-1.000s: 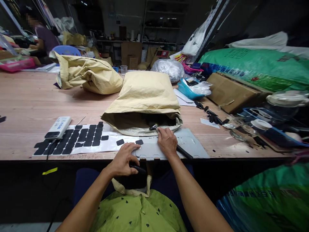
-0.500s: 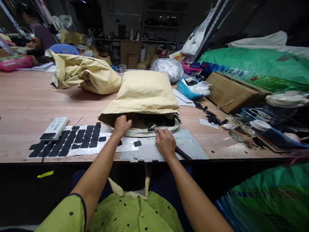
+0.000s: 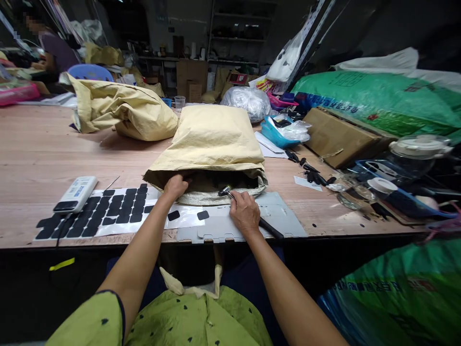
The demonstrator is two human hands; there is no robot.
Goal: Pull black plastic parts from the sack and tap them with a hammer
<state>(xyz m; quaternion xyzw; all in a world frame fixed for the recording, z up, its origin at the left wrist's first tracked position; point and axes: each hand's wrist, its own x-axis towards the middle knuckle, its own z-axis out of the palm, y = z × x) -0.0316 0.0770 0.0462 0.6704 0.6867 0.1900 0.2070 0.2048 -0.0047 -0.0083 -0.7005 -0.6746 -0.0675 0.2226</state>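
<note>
A pale yellow paper-like sack (image 3: 216,132) lies on its side, its dark mouth gaping towards me. My left hand (image 3: 175,186) is at the left part of that mouth, its fingers reaching inside, where shadow hides them. What it may touch in there does not show. My right hand (image 3: 245,211) is closed round a black-handled tool with a shiny metal head (image 3: 271,228). The tool's head rests by the sack's lower lip, and its handle points down to the right. Beneath lies a grey sheet (image 3: 219,230), with a white sheet of black rounded-square stickers (image 3: 126,206) on the left.
A white device with a cable (image 3: 76,194) sits on the stickers. Another yellow sack (image 3: 144,113) lies behind, left. To the right are black parts (image 3: 313,175), a cardboard box (image 3: 345,137), a blue tray (image 3: 277,133) and a large green sack (image 3: 378,101). A person (image 3: 59,50) sits far left.
My left hand has gone forward from the sack's lip into its mouth. My right hand keeps the tool in nearly the same spot. The view has shifted slightly.
</note>
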